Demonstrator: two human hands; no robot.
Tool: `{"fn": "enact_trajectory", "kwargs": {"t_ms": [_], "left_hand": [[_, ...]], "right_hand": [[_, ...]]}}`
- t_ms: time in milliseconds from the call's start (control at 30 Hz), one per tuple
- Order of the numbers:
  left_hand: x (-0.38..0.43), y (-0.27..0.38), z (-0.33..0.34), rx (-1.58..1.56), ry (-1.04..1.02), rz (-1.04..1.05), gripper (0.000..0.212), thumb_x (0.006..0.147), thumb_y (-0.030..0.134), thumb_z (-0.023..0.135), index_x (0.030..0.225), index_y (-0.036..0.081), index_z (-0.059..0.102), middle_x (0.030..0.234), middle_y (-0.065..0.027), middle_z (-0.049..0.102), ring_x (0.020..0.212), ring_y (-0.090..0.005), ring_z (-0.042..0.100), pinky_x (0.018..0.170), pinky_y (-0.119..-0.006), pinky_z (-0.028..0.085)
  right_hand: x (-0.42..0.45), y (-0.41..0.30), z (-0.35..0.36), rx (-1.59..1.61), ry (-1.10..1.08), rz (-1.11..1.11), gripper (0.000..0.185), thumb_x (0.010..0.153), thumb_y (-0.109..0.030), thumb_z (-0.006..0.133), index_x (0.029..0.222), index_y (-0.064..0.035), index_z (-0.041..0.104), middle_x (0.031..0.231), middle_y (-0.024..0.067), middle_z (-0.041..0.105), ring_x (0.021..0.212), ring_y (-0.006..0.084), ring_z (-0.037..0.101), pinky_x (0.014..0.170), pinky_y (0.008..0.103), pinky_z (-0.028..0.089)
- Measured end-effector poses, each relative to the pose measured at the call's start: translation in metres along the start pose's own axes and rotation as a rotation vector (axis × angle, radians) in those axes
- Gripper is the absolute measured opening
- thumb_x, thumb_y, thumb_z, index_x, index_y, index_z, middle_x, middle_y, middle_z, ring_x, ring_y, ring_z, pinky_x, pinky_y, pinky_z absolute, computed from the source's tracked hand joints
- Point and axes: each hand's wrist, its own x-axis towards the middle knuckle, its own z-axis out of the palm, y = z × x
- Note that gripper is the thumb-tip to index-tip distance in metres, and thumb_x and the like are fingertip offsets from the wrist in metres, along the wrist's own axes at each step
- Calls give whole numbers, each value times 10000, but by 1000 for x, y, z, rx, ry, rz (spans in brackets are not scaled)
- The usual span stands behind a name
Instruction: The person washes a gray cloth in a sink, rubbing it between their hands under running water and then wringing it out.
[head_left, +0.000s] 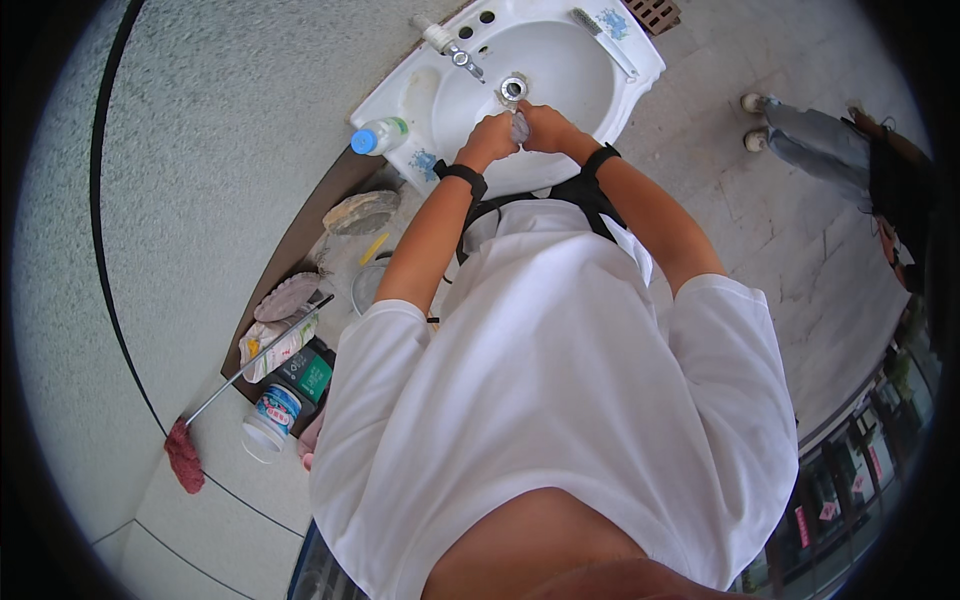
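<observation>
Both hands are over the front of a white ceramic washbasin (570, 60), close to its metal drain (514, 88). A small greyish, wet-looking cloth (520, 129) is bunched between them. My left hand (493, 137) closes on one side of it, and my right hand (549, 129) grips the other side. The metal tap (466, 63) stands behind the hands; whether water runs cannot be told. A brush with a white handle (611, 51) lies on the basin's right rim. On the left rim rests a clear bottle with a blue cap (375, 136). Each wrist wears a black band.
Along the left wall are a stone-like block (362, 212), a plastic bag (274, 346), a white bucket (271, 418) and a rod with a red fluffy head (184, 456). A perforated brick (654, 13) is beyond the basin. Another person (825, 142) stands at the right on the paved floor.
</observation>
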Motion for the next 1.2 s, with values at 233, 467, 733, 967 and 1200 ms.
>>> {"fn": "enact_trajectory", "kwargs": {"t_ms": [233, 467, 733, 967, 1200], "left_hand": [[-27, -28, -10, -534, 117, -115, 873, 669, 202, 765, 1370, 102, 254, 1165, -182, 545, 1037, -311, 575, 849, -395, 479], [-41, -4, -26, -1535, -155, -53, 662, 842, 190, 637, 1386, 202, 260, 1239, -88, 439, 1104, -258, 500, 887, -470, 452], [-8, -26, -14, -1540, 297, -47, 438, 836, 135, 607, 1225, 141, 404, 1141, -91, 519, 1016, -232, 557, 774, -444, 515], [18, -37, -26, -1602, 392, -89, 500, 785, 65, 605, 1226, 166, 392, 1124, -76, 511, 970, -221, 556, 766, -448, 496], [21, -39, -20, -1626, 418, 74, 562, 679, -83, 565, 1173, 158, 452, 1115, -66, 510, 967, -225, 542, 675, -344, 492]], "right_hand": [[-6, 23, -4, 631, 7, -16, 573, 607, -212, 778, 1086, -4, 541, 896, 132, 634, 821, 221, 618, 754, 335, 487], [2, -1, 7, 147, 146, 28, 606, 627, -325, 733, 1123, -21, 561, 1041, 188, 565, 974, 330, 553, 855, 383, 441], [0, -90, -58, 142, 652, -261, 357, 758, -159, 660, 1101, -90, 588, 979, 95, 585, 900, 279, 566, 784, 354, 464], [26, -82, -67, -96, 568, -386, 202, 727, -109, 633, 924, -65, 631, 818, 77, 605, 763, 277, 587, 684, 383, 475], [29, -65, -77, 40, 563, -395, 190, 785, -72, 602, 971, -47, 626, 893, 116, 639, 750, 312, 624, 670, 361, 518]]}}
